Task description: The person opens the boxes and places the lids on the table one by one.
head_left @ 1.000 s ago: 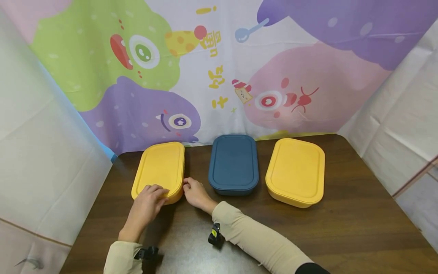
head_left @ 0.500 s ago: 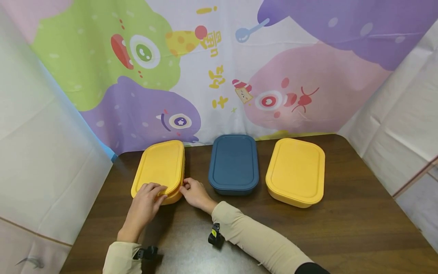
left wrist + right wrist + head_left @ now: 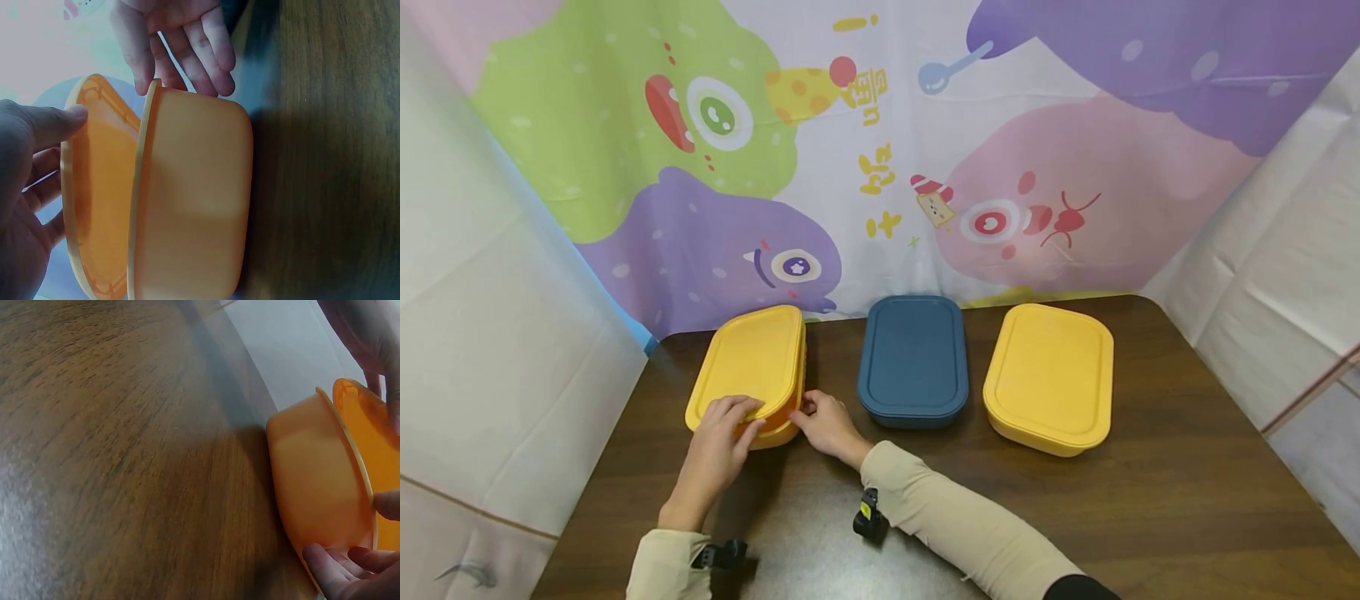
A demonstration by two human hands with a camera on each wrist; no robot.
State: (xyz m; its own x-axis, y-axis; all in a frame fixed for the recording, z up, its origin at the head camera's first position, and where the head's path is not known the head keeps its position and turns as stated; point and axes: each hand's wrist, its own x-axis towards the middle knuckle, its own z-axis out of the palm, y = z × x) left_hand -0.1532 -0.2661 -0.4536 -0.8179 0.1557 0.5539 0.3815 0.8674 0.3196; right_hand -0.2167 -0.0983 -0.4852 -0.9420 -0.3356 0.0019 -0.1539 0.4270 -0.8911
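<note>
On the left of the table in the head view is a yellow lunch box [image 3: 781, 437] whose yellow lid [image 3: 751, 358] is lifted at the near edge. My left hand [image 3: 718, 442] grips that edge, thumb under the lid and fingers on top. A wedge-shaped gap between lid and box [image 3: 194, 194] shows in the left wrist view. My right hand [image 3: 831, 427] holds the box at its right near corner, thumb at the rim and fingers against the side wall [image 3: 319, 469]. The far end of the lid still sits on the box. What is inside is hidden.
A dark blue lidded box [image 3: 913, 358] stands in the middle of the brown wooden table [image 3: 1172, 500], and a second yellow lidded box [image 3: 1049, 375] to its right. Behind them hangs a printed cartoon curtain [image 3: 895, 267]; pale sheets [image 3: 467, 333] flank the table.
My left hand has raised the near edge of the lid from the box, and the gap has widened. My right hand's fingertips have shifted slightly left onto the rim.
</note>
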